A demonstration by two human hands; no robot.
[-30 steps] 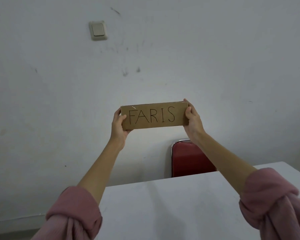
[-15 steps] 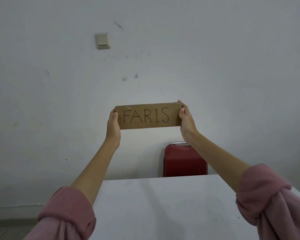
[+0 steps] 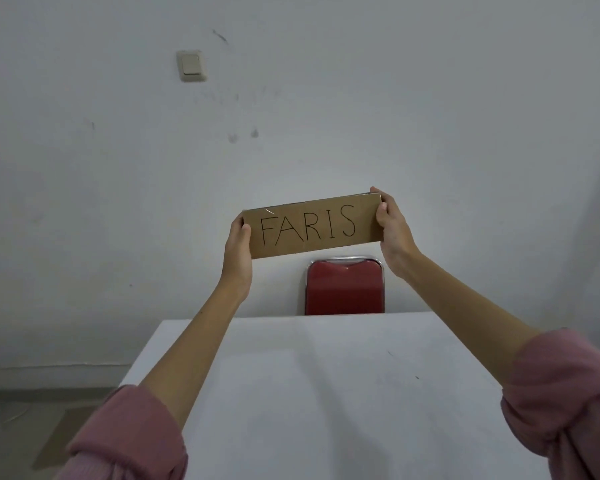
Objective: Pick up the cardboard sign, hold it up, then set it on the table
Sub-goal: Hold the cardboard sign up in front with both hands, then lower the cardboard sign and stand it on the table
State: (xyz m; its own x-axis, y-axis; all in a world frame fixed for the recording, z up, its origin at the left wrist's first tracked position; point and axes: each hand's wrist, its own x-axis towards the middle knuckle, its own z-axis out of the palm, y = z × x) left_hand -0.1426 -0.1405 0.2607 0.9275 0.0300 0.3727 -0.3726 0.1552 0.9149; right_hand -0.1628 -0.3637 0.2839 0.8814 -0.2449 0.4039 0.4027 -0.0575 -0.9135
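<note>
A brown cardboard sign [image 3: 312, 226] with hand-drawn black letters hangs in the air in front of the wall, tilted so its right end is a little higher. My left hand [image 3: 237, 258] grips its left end and my right hand [image 3: 394, 233] grips its right end. Both arms are stretched out, pink sleeves pushed up. The sign is well above the white table [image 3: 326, 393] and beyond its far edge.
A red chair [image 3: 345, 289] with a metal frame stands behind the table's far edge, just below the sign. A light switch [image 3: 191, 65] is on the white wall at the upper left. Floor shows at the lower left.
The sign has come lower in the view and now sits just above the chair back. More of the table top and floor shows, and the sign's right end has risen slightly.
</note>
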